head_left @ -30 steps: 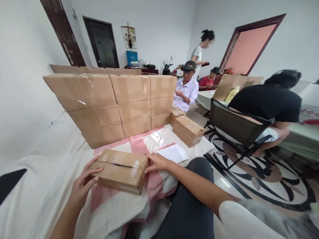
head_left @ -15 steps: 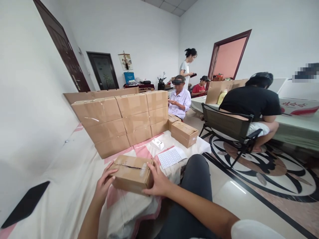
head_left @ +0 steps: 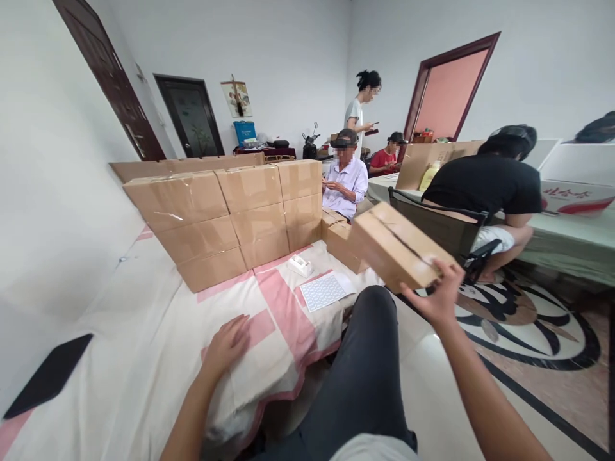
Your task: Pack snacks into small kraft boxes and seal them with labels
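A brown cardboard box (head_left: 396, 246) is in the air to the right of the bed-like surface, tilted, its top seam dark. My right hand (head_left: 439, 288) grips its near end, thumb below and fingers over the top. My left hand (head_left: 228, 342) rests on the pink and white cloth (head_left: 273, 349), fingers stretched out and holding nothing. Beyond it lie a sheet of printed labels (head_left: 323, 292) and a small white tape dispenser (head_left: 300, 265). Another cardboard box (head_left: 343, 242) stands behind the held one, partly hidden by it.
Stacked cardboard boxes (head_left: 257, 211) form a wall at the back of the cloth. A dark flat object (head_left: 48, 378) lies at far left. A person in black sits on a folding chair (head_left: 432, 224) at right; a person in a pale shirt (head_left: 348, 186) sits behind the boxes.
My right hand has lifted the box off the cloth and carried it to the right, above the floor. My left hand has let go of it and now lies on the cloth.
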`<act>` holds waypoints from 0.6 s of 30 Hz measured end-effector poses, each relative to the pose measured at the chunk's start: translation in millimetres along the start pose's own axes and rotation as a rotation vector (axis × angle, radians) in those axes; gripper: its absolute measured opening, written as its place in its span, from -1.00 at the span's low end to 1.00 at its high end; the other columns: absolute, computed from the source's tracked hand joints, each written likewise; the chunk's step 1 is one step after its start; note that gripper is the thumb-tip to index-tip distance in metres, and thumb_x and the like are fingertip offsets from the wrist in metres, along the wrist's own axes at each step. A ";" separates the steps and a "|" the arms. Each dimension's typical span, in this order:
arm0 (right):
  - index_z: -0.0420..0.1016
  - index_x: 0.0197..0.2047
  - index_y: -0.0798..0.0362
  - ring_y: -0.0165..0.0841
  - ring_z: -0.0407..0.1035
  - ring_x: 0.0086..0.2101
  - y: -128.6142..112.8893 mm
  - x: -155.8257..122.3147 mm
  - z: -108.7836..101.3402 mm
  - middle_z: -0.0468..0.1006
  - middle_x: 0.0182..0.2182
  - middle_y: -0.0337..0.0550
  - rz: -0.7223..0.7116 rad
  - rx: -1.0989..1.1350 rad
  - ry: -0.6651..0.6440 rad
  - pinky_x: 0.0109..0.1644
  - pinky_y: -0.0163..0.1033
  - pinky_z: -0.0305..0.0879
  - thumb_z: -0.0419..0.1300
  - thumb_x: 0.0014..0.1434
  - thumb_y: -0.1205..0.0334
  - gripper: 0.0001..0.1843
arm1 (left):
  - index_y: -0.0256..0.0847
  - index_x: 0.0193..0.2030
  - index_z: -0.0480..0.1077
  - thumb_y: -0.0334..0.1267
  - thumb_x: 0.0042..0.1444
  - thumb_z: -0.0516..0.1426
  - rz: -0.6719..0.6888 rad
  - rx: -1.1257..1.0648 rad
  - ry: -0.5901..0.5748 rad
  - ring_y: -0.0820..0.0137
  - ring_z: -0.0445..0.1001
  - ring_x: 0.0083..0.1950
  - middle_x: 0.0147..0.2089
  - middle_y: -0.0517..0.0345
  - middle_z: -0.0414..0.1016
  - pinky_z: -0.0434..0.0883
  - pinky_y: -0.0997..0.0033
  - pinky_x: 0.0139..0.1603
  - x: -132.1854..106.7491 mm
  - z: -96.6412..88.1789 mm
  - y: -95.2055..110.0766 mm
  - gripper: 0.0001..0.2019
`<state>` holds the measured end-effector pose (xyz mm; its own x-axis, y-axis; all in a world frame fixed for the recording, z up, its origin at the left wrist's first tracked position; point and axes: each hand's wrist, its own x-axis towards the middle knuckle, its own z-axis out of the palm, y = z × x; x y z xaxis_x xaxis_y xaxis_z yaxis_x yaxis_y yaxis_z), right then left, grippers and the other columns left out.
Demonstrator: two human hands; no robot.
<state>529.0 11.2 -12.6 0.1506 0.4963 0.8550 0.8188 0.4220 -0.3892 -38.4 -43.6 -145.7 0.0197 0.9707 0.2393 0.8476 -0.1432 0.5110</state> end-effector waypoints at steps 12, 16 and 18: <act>0.26 0.29 -0.03 0.11 0.23 0.17 85.4 -28.3 -45.9 0.18 0.17 0.13 -0.150 -0.149 -0.180 0.04 0.19 0.47 0.45 -0.06 -0.15 -0.08 | -0.01 0.31 0.40 -0.17 0.31 -0.05 -0.094 0.280 -0.051 0.17 0.27 0.39 0.41 0.08 0.35 0.23 0.03 0.30 -1.8 8.6 16.7 -0.52; 0.19 0.32 -0.03 0.13 0.19 0.21 38.1 -6.5 -13.0 0.17 0.17 0.14 -0.121 -0.034 -0.059 0.01 0.13 0.48 0.48 -0.13 -0.17 0.03 | -0.02 0.31 0.40 -0.16 0.32 -0.05 -0.093 0.277 -0.050 0.16 0.28 0.39 0.40 0.06 0.36 0.23 0.01 0.31 -2.5 7.6 18.3 -0.53; 0.16 0.33 0.00 0.10 0.19 0.22 2.6 4.1 12.4 0.17 0.16 0.15 -0.089 0.082 -0.096 0.01 0.08 0.49 0.45 -0.10 -0.19 0.02 | -0.03 0.31 0.40 -0.14 0.32 -0.05 -0.093 0.276 -0.052 0.14 0.27 0.39 0.41 0.06 0.35 0.24 -0.01 0.30 -3.0 7.0 19.1 -0.53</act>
<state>524.9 23.7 -14.3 0.0224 0.5226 0.8523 0.7780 0.5263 -0.3431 -18.6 -47.9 -142.4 -0.0436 0.9868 0.1562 0.9590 -0.0025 0.2835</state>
